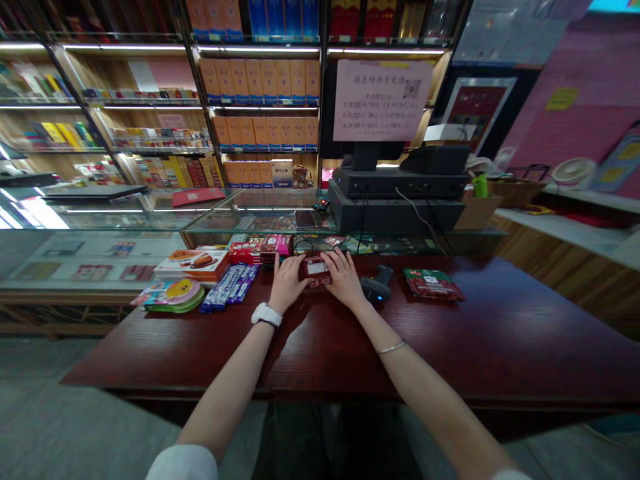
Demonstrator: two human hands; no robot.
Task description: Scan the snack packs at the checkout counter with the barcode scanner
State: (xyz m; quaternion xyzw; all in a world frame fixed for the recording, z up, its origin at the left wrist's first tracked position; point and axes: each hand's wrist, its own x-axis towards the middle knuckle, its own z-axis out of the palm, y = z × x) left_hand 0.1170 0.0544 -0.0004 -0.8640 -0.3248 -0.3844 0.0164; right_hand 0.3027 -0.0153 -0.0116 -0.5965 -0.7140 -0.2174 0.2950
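Pinching opposite edges, the left hand (289, 283) and right hand (345, 278) hold a small dark-red packet with a white label (316, 268) between them, neither hand nearer. The packet is positioned over the glossy red-brown wooden surface (325, 357), left of the black handheld scanner (377, 288); covering fingers leave its long axis undetermined.

Beside the right hand (346, 275), scanner (377, 288) blocks; nearer tabletop (323, 353) gives room.
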